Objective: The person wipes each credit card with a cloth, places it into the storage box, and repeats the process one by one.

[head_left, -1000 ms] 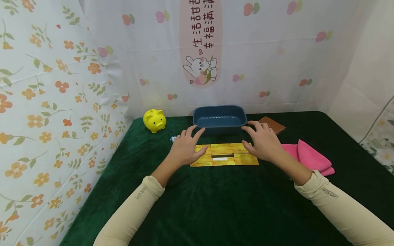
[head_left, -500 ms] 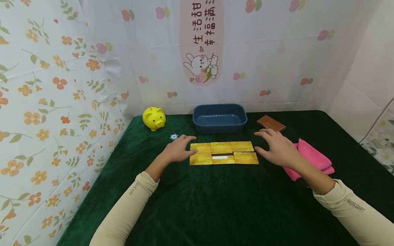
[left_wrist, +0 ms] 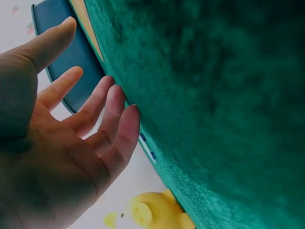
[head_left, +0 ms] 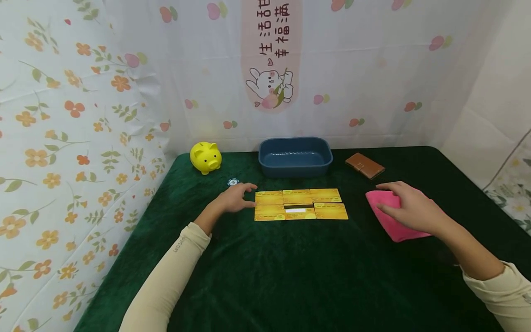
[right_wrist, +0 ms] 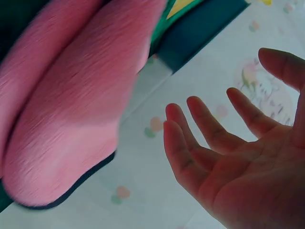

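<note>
Yellow cards lie in two rows on the green cloth, several of them edge to edge; one in the lower row shows a dark stripe and a white strip. My left hand is just left of the cards, fingers relaxed and holding nothing. Over the folded pink cloth hovers my right hand, its fingers loosely bent and empty. In the right wrist view the pink cloth appears beside the right hand, with a gap between them. The left wrist view has the left hand with spread fingers.
A blue rectangular dish stands behind the cards. To its left are a yellow piggy bank and a poker chip. A brown wallet lies at the back right. Patterned curtains border the green table.
Both hands have moved apart, away from over the cards: the left hand leftward, the right hand rightward to over the pink cloth. The cards stay in place.
</note>
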A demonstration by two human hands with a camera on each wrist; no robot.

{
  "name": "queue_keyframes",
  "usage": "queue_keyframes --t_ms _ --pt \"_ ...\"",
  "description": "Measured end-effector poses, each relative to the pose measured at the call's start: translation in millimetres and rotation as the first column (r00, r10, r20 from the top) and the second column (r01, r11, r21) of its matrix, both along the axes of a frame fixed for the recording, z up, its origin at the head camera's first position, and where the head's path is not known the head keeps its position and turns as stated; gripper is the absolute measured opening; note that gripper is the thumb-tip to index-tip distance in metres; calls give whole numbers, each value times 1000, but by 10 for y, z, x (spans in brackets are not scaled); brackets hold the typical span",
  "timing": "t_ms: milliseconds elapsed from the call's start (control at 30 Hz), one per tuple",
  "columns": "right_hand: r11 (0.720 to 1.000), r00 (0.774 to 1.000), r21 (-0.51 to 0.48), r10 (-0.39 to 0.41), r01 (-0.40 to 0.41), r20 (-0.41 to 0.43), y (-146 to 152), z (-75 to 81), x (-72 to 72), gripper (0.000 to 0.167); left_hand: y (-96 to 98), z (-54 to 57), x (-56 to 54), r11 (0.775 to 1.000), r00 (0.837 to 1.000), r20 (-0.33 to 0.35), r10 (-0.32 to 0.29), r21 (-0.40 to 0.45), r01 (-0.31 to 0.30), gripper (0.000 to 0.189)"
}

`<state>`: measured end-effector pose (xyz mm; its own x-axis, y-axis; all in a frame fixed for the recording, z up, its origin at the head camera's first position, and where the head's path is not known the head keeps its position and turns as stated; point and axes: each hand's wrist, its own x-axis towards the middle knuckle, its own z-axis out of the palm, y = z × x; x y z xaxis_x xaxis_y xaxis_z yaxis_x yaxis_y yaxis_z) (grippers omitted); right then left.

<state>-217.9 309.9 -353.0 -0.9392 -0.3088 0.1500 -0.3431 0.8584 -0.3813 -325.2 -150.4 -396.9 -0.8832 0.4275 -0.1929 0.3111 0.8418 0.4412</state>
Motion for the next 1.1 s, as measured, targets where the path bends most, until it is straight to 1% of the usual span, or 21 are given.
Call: queue_keyframes --t_ms 167,300,433,567,633,700,833,900,1000,1100 --pt "999 998 9 -46 46 31 245 -36 37 56 48 -9 -48 1000 1000 5 -10 -12 11 60" --pt "999 998 8 -50 49 38 379 -85 31 57 63 -23 -68 999 1000 3 -10 -50 10 63" --pt "1000 1000 -7 -19 19 -6 472 -130 11 54 57 -32 -83 998 1000 2 -9 -66 9 64" --pt "998 998 -33 59 -60 -30 541 -164 -9 48 59 -27 -96 998 1000 2 -12 -61 12 63" --pt "996 996 -24 90 -90 -11 570 -180 -12 46 62 -25 -99 998 1000 4 -14 -61 14 62" --pt "995 995 -1 97 -97 23 592 -195 -17 46 64 -28 -100 998 1000 11 -11 -61 12 62" --pt "995 996 81 55 -60 71 648 -224 -42 49 54 -39 -121 998 1000 22 -14 -54 15 62" --pt "994 995 100 22 -32 100 684 -230 -51 51 49 -43 -136 998 1000 22 -22 -51 23 62" --pt "995 990 100 -15 0 142 741 -227 -54 51 46 -32 -145 998 999 21 -34 -49 35 62" --pt "996 984 87 -25 9 179 787 -218 -56 50 44 -9 -144 998 999 26 -32 -48 33 62"
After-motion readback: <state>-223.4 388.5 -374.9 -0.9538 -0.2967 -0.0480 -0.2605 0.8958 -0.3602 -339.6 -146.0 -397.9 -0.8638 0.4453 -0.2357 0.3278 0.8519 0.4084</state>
